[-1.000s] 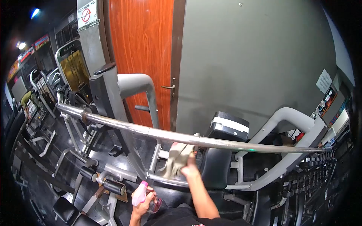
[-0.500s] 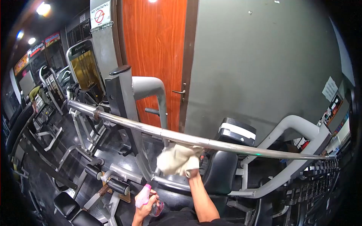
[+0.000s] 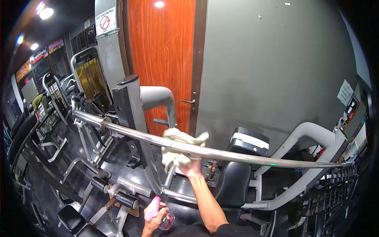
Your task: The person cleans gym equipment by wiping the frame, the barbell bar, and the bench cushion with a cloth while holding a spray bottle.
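A long metal barbell bar [image 3: 237, 155] runs across the view at a slant. My right hand [image 3: 191, 168] is closed on a cream cloth [image 3: 175, 158], which lies against the middle of the bar, bunched behind and below it. Most of the right fingers are hidden by the cloth and bar. Lower down, my left hand [image 3: 153, 224] grips a clear spray bottle [image 3: 169, 222] with a pink and white spray head, apart from the bar.
Behind the bar stand a grey rack upright [image 3: 133, 106] and a black padded bench [image 3: 233, 181]. A wooden door [image 3: 162, 51] and grey wall lie beyond. Dumbbells [image 3: 316, 205] fill a rack at right. A person [image 3: 38, 103] bends over machines at far left.
My right hand has moved up and left with the cloth, which now shows above the bar as well as below. The left hand still holds the spray bottle, slightly lower.
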